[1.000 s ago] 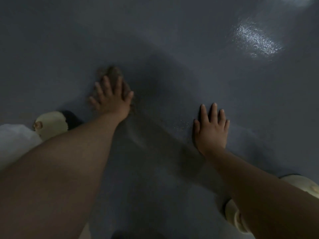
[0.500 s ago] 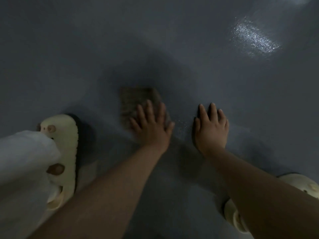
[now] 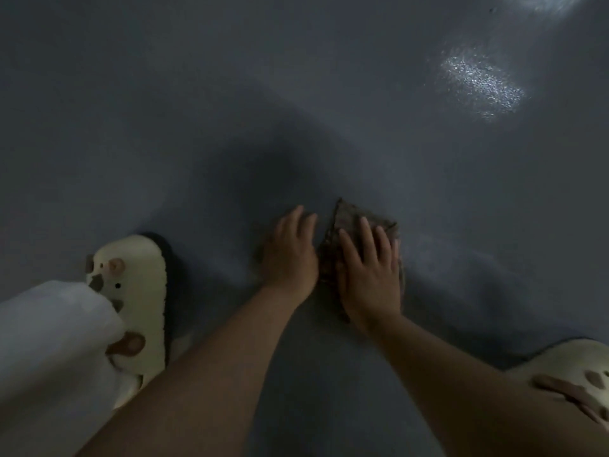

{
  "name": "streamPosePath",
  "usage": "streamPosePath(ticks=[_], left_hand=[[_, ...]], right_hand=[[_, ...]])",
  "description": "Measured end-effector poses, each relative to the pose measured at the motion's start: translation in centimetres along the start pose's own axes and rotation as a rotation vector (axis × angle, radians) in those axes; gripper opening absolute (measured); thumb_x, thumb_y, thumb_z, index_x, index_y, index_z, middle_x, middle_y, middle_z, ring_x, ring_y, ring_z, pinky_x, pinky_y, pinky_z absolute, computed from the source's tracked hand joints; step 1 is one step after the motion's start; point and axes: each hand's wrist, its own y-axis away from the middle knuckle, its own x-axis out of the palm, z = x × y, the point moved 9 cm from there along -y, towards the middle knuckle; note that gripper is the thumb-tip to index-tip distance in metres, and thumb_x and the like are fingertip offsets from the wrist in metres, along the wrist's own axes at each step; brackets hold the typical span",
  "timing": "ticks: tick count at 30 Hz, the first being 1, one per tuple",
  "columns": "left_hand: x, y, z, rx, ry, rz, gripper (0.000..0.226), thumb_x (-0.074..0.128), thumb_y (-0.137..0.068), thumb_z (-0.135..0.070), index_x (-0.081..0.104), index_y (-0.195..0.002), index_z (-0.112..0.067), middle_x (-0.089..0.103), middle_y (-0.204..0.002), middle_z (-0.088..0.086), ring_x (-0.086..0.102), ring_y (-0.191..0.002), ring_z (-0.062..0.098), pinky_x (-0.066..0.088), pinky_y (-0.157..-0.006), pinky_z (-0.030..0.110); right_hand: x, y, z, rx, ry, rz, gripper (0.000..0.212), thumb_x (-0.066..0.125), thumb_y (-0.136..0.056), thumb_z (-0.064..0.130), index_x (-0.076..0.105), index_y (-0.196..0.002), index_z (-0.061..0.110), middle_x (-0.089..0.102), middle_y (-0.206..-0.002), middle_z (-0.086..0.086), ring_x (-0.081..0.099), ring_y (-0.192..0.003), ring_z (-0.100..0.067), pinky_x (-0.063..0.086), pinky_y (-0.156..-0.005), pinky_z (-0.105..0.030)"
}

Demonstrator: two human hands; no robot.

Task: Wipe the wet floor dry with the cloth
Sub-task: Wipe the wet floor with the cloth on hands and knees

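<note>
- Trouser leg [image 3: 49, 351], pale, is seen at the lower left edge, nearest the camera; it overlaps part of the left slipper.
- Left slipper [image 3: 138, 291], cream with a dark sole rim and small brown and pink ornaments, is placed flat on the floor, left of both forearms.
- Right slipper [image 3: 570, 367], cream with similar ornaments, is cut off by the lower right corner; a pinkish strap is seen across it.
- Two bare forearms are extended from the bottom edge toward the middle of the frame, converging there.
- Left hand [image 3: 291, 255] is laid palm down with fingers straight and close together; nothing is gripped. It is set just beside the cloth's left edge; whether that edge is touched cannot be told in the dim light.
- Right hand [image 3: 370, 268] is spread flat, fingers extended and slightly fanned, and is pressed on top of the cloth; nothing is clenched.
- Cloth [image 3: 342, 222], brownish and patterned, is spread on the floor beneath the right hand; a pointed corner is shown beyond the fingertips, and a strip is exposed between the two hands.
- Floor [image 3: 197, 127], dark grey-blue and smooth, is shadowed around the hands.
- Glinting patch [image 3: 481, 84], speckled with reflected light, is recorded on the floor at the far upper right, well apart from the cloth.
</note>
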Motion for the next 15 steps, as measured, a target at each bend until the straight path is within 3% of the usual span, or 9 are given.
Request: streamPosePath(ticks=[2,4,7,10,13,15], left_hand=[[-1.2,-0.4,4.2,-0.171,-0.031,0.004,0.055,0.047,-0.093,-0.017,0.031,-0.146,-0.016,0.015,-0.157,0.008,0.018,-0.141,0.029,0.015,-0.112,0.035],[-2.6,-0.6,7.0,-0.258,-0.059,0.009,0.061,0.052,-0.092,-0.022,0.027,-0.148,-0.018,0.008,-0.157,0.009,0.012,-0.142,0.03,0.013,-0.114,0.038],[-3.7,-1.3,10.0,-0.343,-0.084,0.088,0.071,0.056,-0.09,-0.035,0.019,-0.15,-0.023,0.002,-0.158,0.009,0.005,-0.144,0.031,0.013,-0.115,0.044],[-4.1,-1.5,12.0,-0.395,-0.113,0.169,0.086,0.06,-0.085,-0.051,0.01,-0.151,-0.028,-0.004,-0.158,0.01,-0.001,-0.145,0.031,0.009,-0.116,0.047],[-4.0,-1.4,12.4,-0.373,-0.115,0.232,0.092,0.061,-0.082,-0.056,0.006,-0.151,-0.03,-0.006,-0.159,0.007,0.002,-0.145,0.031,0.009,-0.116,0.046],[-4.2,-1.5,12.5,-0.384,-0.088,0.212,0.088,0.061,-0.083,-0.055,0.01,-0.151,-0.031,-0.002,-0.159,0.004,0.005,-0.144,0.03,0.011,-0.115,0.045]], right_hand=[[1.5,0.8,0.8,0.129,0.016,0.076,0.065,0.027,-0.089,0.055,0.036,-0.145,0.022,0.027,-0.153,-0.017,0.014,-0.14,-0.039,-0.003,-0.113,-0.053],[2.5,1.0,0.6,0.207,0.03,0.134,0.07,0.019,-0.089,0.062,0.013,-0.151,0.028,0.002,-0.159,-0.011,-0.011,-0.143,-0.033,-0.02,-0.108,-0.052],[2.8,0.4,0.2,0.184,0.057,0.192,0.068,0.004,-0.088,0.065,-0.018,-0.143,0.033,-0.028,-0.152,0.0,-0.033,-0.136,-0.023,-0.022,-0.106,-0.057],[2.4,-1.4,-0.1,0.098,0.091,0.196,0.067,-0.011,-0.08,0.063,-0.019,-0.141,0.036,-0.028,-0.149,0.002,-0.031,-0.136,-0.02,-0.018,-0.109,-0.058],[0.5,-5.3,-0.2,0.026,0.135,0.139,0.063,0.001,-0.091,0.058,0.001,-0.149,0.034,-0.008,-0.158,-0.002,-0.014,-0.144,-0.025,-0.009,-0.11,-0.06],[-0.2,-8.4,-0.1,0.037,0.134,0.156,0.056,0.01,-0.099,0.052,0.001,-0.151,0.033,-0.009,-0.159,-0.002,-0.014,-0.145,-0.026,-0.007,-0.113,-0.06]])
